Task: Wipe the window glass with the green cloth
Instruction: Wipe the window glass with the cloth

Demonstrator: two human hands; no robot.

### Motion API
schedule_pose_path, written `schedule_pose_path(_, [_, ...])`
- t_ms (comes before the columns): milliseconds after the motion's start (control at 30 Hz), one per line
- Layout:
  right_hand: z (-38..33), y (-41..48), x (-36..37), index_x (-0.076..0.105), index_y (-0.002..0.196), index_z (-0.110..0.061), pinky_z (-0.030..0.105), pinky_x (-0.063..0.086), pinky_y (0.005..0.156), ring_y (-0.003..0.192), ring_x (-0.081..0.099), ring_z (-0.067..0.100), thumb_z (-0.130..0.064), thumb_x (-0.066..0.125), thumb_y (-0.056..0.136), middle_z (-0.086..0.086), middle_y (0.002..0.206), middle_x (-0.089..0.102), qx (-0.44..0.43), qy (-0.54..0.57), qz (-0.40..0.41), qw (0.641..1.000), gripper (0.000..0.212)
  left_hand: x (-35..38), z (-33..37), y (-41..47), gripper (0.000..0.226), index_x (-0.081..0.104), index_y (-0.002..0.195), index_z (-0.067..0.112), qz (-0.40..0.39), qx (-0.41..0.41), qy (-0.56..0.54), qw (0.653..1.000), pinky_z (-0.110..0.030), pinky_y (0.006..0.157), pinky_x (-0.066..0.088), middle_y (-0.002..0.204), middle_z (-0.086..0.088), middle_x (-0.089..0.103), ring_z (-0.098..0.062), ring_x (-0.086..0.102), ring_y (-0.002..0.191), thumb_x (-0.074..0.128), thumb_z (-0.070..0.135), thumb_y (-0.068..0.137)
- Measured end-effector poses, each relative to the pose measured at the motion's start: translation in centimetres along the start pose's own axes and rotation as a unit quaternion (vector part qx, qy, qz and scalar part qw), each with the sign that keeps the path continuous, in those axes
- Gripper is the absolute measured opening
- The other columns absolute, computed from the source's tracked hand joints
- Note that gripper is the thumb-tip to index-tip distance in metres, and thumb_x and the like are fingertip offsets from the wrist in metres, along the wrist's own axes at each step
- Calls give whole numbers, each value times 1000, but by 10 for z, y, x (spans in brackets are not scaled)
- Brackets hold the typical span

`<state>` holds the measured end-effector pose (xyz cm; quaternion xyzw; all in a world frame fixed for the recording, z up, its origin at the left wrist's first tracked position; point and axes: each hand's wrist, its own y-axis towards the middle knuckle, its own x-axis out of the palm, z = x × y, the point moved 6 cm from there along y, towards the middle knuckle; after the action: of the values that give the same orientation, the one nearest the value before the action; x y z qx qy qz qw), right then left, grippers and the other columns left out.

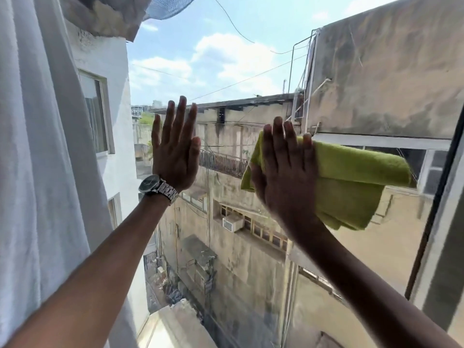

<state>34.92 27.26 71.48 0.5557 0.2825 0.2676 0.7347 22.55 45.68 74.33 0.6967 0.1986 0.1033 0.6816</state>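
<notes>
The window glass (233,71) fills most of the view, with buildings and sky behind it. My right hand (286,172) presses a folded green cloth (356,182) flat against the pane, right of centre at mid height. The cloth sticks out to the right and below my palm. My left hand (175,149) lies flat on the glass to the left, fingers spread and pointing up, holding nothing. A metal wristwatch (157,188) is on that wrist.
A white curtain (37,172) hangs along the left side. The dark window frame (437,202) runs down the right edge, just beyond the cloth. A pale sill (170,330) shows at the bottom centre.
</notes>
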Motion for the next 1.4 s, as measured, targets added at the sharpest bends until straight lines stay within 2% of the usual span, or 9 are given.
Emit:
schedule_pose_path(100, [-41, 10, 11, 15, 162, -8, 46, -4, 129, 158, 6, 26, -43, 31, 109, 9, 170, 5, 5, 36, 1, 999, 65, 2, -5, 4, 60, 25, 158, 7, 20, 2, -31, 999, -55, 130, 14, 168, -15, 25, -28, 20, 159, 24, 27, 101])
schedule_pose_path(267, [-77, -66, 21, 34, 157, -10, 43, 2, 128, 153, 18, 21, -37, 45, 102, 7, 166, 20, -146, 48, -55, 987, 62, 5, -14, -4, 58, 31, 155, 3, 17, 12, -42, 999, -57, 129, 18, 165, -19, 30, -31, 23, 157, 29, 19, 99])
schedule_pose_path(367, [-33, -82, 14, 38, 156, -10, 44, 4, 127, 152, 24, 23, -40, 43, 102, 8, 164, 25, -92, 12, -52, 994, 61, 5, -5, 6, 58, 33, 154, 1, 18, 11, -50, 999, -58, 127, 20, 165, -20, 31, -33, 25, 156, 31, 18, 99])
schedule_pose_path(567, [-30, -13, 2, 19, 161, -10, 45, -6, 130, 158, 0, 22, -44, 35, 108, 6, 169, -1, 101, 42, 20, 994, 66, -6, -2, -5, 58, 33, 154, 2, 32, -5, -49, 998, -58, 128, 18, 165, -19, 30, -32, 24, 157, 35, 13, 98])
schedule_pose_path(733, [-95, -19, 28, 25, 160, -10, 43, 3, 128, 156, 10, 20, -39, 47, 104, 6, 168, 15, -41, 79, -16, 996, 67, 4, -10, 5, 56, 33, 154, 3, 42, 7, -39, 998, -56, 129, 18, 165, -18, 31, -30, 25, 156, 33, 15, 100])
schedule_pose_path(900, [-73, -67, 24, 36, 157, -12, 42, 6, 128, 152, 19, 19, -38, 60, 98, 6, 165, 22, -120, 71, -42, 989, 69, 5, -8, 0, 56, 35, 153, 0, 27, 1, -46, 999, -57, 128, 19, 164, -21, 33, -34, 26, 156, 35, 13, 98])
schedule_pose_path(1133, [-93, 1, 21, 21, 162, -18, 45, -4, 130, 158, 8, 23, -39, 38, 108, 5, 170, 11, 36, 101, 14, 994, 60, -5, -16, 6, 56, 32, 155, 3, 41, 19, -19, 999, -56, 129, 18, 165, -19, 31, -33, 25, 156, 31, 18, 101])
schedule_pose_path(1267, [-101, -30, 29, 30, 159, -12, 46, 5, 130, 156, 21, 25, -33, 45, 107, 8, 167, 28, -114, 107, -10, 988, 58, -1, -24, 1, 57, 33, 154, 2, 33, 19, -17, 999, -55, 129, 18, 164, -20, 31, -34, 25, 156, 32, 17, 100])
schedule_pose_path(1400, [-28, -99, 9, 63, 137, -5, 52, 30, 122, 137, 53, 31, -13, 79, 90, 11, 145, 59, -211, 89, 16, 973, 51, -4, -32, -11, 58, 30, 156, 4, 12, 7, -24, 1000, -45, 132, 10, 166, -17, 28, -31, 22, 158, 34, 18, 99])
